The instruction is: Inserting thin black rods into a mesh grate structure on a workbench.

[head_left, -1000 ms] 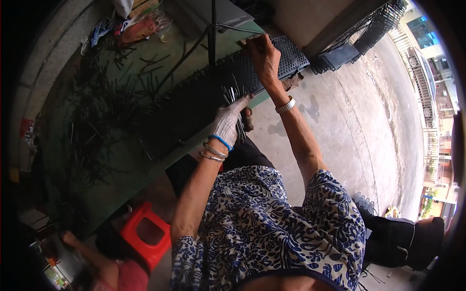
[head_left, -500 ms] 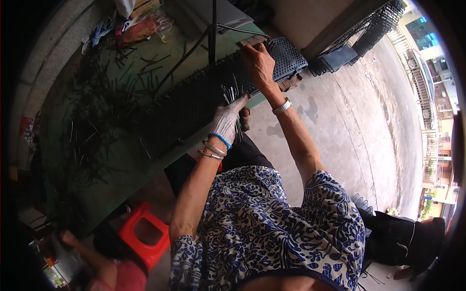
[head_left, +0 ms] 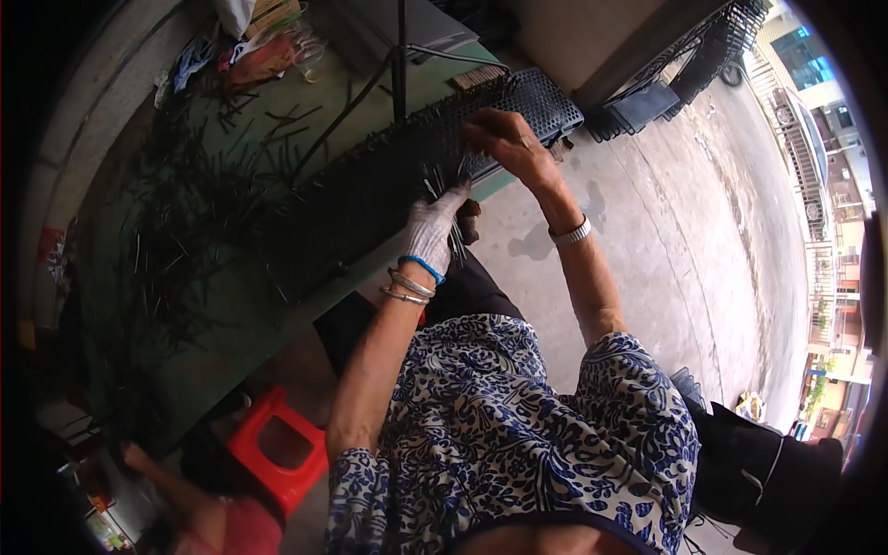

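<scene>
My left hand [head_left: 431, 224], in a whitish knit glove with a blue cuff, is closed around a bundle of thin dark strips [head_left: 432, 179], whose ends stick out above and below the fist. Bare and bent at the wrist, my right hand [head_left: 514, 148] hovers just right of the bundle, over a long black panel full of small holes [head_left: 548, 104]. Its fingertips are blurred and dark against the panel, so whether they hold a strip cannot be made out. Short strips stand up along the panel's far edge.
Many loose dark strips [head_left: 176, 250] lie strewn on the green table [head_left: 245, 338]. A dark upright pole [head_left: 400, 65] rises behind the panel. Plastic bags [head_left: 264, 63] lie at the far left. A red stool [head_left: 277, 449] and another person's arm [head_left: 171, 481] are at lower left.
My right hand has come back from the panel's far edge toward me and slightly right, nearer the bundle. My left hand stays in place with the strips.
</scene>
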`<state>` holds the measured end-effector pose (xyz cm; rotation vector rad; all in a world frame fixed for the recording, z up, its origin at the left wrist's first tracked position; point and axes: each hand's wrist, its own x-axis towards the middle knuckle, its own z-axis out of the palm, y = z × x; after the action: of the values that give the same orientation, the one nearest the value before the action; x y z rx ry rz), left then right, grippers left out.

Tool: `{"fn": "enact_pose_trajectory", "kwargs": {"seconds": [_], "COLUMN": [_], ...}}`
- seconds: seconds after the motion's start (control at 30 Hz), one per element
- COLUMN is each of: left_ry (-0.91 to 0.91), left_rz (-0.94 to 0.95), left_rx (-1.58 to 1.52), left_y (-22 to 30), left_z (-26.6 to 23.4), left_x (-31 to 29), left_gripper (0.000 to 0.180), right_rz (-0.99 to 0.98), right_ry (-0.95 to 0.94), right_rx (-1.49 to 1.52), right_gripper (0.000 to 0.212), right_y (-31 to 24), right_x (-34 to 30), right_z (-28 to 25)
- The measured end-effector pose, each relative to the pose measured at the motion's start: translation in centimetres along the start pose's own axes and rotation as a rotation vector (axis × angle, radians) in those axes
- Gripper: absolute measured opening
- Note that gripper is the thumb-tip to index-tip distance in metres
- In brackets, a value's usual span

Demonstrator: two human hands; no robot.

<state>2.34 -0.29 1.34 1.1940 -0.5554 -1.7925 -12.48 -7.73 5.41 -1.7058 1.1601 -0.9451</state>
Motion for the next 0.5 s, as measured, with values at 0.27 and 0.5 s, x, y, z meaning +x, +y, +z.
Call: {"fn": "enact_pose_trajectory", "kwargs": {"seconds": [0.27, 0.5], "left_ry": [-0.015, -0.114], "left_rz": [0.029, -0.175], "left_rx": [-0.266, -0.588], "left_y": [0.1, -0.2], "left_z": [-0.1, -0.8], "left_x": [0.7, 2.1], "left_gripper": [0.023, 0.024], "right_rz": [0.057, 0.075], "right_ry": [0.061, 0.029], "right_rx": [0.055, 0.089], "right_gripper": [0.029, 0.031], "right_y": [0.6, 0.7], "right_x": [0.4, -0.1], "right_z": [-1.1, -3.0]}}
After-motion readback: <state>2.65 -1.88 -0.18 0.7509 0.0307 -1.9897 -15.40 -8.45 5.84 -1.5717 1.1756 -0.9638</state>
